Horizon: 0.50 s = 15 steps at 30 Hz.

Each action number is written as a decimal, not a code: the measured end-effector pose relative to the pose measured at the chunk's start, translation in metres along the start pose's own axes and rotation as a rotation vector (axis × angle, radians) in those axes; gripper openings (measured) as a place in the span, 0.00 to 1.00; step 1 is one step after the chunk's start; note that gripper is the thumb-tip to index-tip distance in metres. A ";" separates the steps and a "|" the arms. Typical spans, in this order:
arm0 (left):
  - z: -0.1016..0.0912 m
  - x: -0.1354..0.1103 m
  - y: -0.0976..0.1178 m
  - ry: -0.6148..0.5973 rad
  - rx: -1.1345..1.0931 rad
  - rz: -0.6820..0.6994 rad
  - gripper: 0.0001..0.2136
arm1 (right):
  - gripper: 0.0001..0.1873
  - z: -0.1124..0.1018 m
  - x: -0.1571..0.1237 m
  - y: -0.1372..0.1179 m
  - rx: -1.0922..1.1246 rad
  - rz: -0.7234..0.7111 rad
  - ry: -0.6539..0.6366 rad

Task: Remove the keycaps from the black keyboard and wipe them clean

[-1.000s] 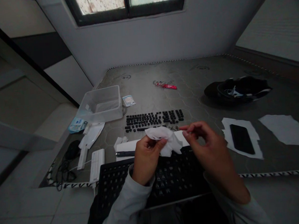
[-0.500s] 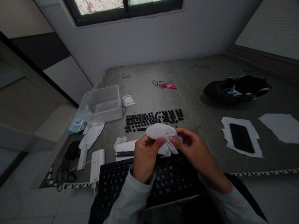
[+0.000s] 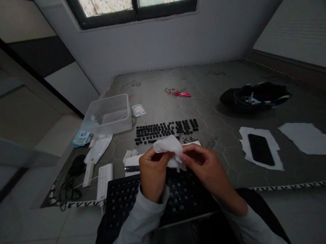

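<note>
Between my two hands is a crumpled white tissue point(image 3: 168, 144). My left hand point(image 3: 154, 171) pinches its left side, fingers closed. At its right edge, my right hand point(image 3: 206, 167) grips it between thumb and fingers. Below them a black keyboard point(image 3: 180, 195), stripped of its keycaps, rests across my lap. Many loose black keycaps point(image 3: 159, 129) lie in rows on the mat just beyond my hands. A white sheet with a dark, pen-like strip point(image 3: 132, 168) on it sits behind the keyboard, partly covered by my hands.
To the left stand a clear plastic box point(image 3: 108, 115), a white power strip point(image 3: 104, 183) and a black mouse point(image 3: 77, 164) with its cable. A phone point(image 3: 261, 149) lies on paper at right, near a black cap point(image 3: 256, 97). A red packet point(image 3: 182, 94) lies farther back.
Both hands have shifted slightly left with the tissue. It is now folded differently, with its right end hanging down by the right fingertips.
</note>
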<state>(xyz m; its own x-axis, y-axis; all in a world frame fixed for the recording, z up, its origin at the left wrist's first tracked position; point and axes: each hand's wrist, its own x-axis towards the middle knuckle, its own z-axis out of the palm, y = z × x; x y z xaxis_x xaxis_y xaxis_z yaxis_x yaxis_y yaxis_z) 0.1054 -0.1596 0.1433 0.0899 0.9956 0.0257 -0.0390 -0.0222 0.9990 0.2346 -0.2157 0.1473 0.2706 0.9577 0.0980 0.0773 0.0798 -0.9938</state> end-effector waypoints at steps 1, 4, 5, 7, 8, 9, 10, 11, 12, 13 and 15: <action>0.001 -0.001 0.001 -0.012 -0.015 0.003 0.09 | 0.11 0.001 0.001 0.002 0.024 0.003 -0.006; 0.004 -0.003 0.002 -0.066 -0.071 -0.011 0.10 | 0.17 0.003 0.003 0.006 0.047 0.001 -0.025; 0.006 -0.004 0.001 -0.093 -0.081 -0.021 0.10 | 0.17 0.003 0.004 0.007 0.026 0.002 -0.026; 0.007 -0.005 0.001 -0.149 -0.088 -0.044 0.10 | 0.16 0.001 0.005 0.008 -0.036 0.010 -0.014; 0.008 -0.006 0.000 -0.173 -0.089 -0.054 0.10 | 0.16 0.000 0.006 0.008 -0.067 0.014 -0.002; 0.009 -0.006 -0.001 -0.190 -0.091 -0.063 0.11 | 0.16 -0.002 0.007 0.008 -0.098 0.015 0.011; 0.009 -0.006 -0.001 -0.199 -0.097 -0.069 0.11 | 0.16 -0.003 0.007 0.008 -0.129 0.014 0.023; 0.009 -0.006 -0.002 -0.200 -0.104 -0.073 0.11 | 0.15 -0.004 0.007 0.008 -0.161 0.009 0.031; 0.009 -0.005 -0.002 -0.197 -0.111 -0.076 0.11 | 0.15 -0.004 0.007 0.008 -0.191 0.002 0.038; 0.010 -0.005 -0.003 -0.191 -0.116 -0.079 0.10 | 0.15 -0.005 0.006 0.008 -0.215 -0.006 0.045; 0.010 -0.004 -0.004 -0.180 -0.132 -0.089 0.10 | 0.14 -0.005 0.005 0.007 -0.247 -0.025 0.057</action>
<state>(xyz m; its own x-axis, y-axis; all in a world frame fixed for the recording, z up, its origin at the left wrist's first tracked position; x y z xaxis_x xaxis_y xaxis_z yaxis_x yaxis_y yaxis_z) 0.1154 -0.1641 0.1399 0.2740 0.9607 -0.0449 -0.1512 0.0891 0.9845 0.2410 -0.2118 0.1407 0.3189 0.9386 0.1318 0.3146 0.0264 -0.9488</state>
